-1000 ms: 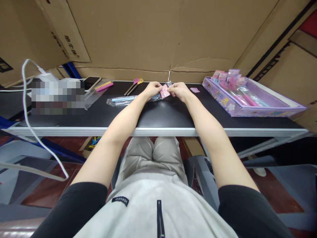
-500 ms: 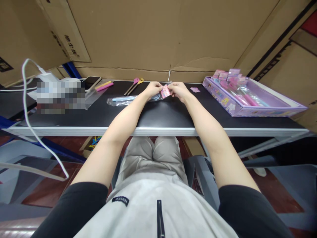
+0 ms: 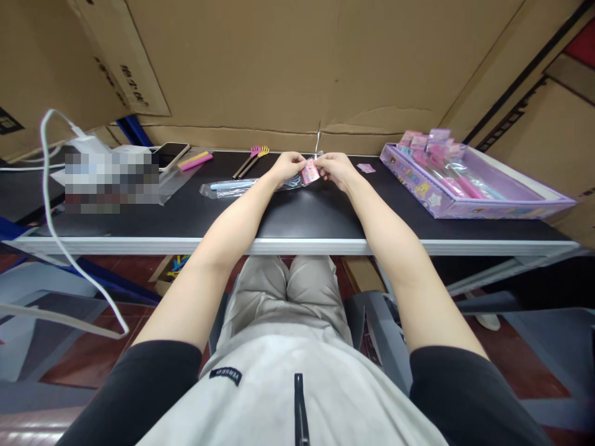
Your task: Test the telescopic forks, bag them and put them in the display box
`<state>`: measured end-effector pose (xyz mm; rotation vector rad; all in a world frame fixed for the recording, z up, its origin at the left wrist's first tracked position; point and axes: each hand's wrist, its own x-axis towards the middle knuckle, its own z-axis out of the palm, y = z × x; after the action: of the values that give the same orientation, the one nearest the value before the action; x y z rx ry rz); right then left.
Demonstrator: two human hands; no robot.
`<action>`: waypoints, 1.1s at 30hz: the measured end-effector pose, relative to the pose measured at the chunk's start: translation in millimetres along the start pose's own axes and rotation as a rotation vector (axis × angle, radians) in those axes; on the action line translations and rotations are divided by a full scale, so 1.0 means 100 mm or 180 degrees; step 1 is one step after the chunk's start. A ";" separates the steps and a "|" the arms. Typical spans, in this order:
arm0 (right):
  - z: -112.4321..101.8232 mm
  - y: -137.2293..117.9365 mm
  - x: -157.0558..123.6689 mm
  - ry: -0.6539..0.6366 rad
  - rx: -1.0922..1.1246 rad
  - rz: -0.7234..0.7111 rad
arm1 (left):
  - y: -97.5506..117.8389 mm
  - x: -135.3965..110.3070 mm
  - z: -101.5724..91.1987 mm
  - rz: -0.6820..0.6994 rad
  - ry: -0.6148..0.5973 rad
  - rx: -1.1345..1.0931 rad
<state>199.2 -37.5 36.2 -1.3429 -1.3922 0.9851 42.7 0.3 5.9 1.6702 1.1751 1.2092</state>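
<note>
A clear plastic bag (image 3: 232,189) lies across the black table with a light-blue back scratcher (image 3: 227,185) inside, its clawed end close to my left hand. At the bag's right end is a small pink printed card (image 3: 310,172); whether it sits inside the plastic or against it I cannot tell. My left hand (image 3: 289,168) is closed in a pinch at the card's left side, on the bag's end. From the other side my right hand (image 3: 337,170) pinches the bag's end by the card's upper right corner. The fingertips partly cover the plastic there.
A purple display box (image 3: 446,209) with bagged pink and blue scratchers stands at right. Near it lies a loose pink card (image 3: 366,168). Two scratchers (image 3: 251,162), pink and yellow tubes (image 3: 196,162), a phone (image 3: 173,155) and a white cable (image 3: 46,179) are to the left.
Both hands stay in nearly the same place, with the fingers shifting slightly at the card. The card has tilted a little; the rest looks unmoved.
</note>
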 end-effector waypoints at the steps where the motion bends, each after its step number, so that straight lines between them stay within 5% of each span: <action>1: 0.00 0.00 0.00 0.0001 0.0007 0.0011 | 0.00 0.00 0.00 0.0005 -0.0004 -0.0039; 33: 0.07 0.03 0.01 -0.0257 0.0349 0.0042 | -0.05 0.05 0.06 0.0177 0.0095 -0.0521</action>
<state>193.5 -35.7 31.6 -1.2444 -1.3703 1.1191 47.7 6.3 1.0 1.5761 1.0242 1.3322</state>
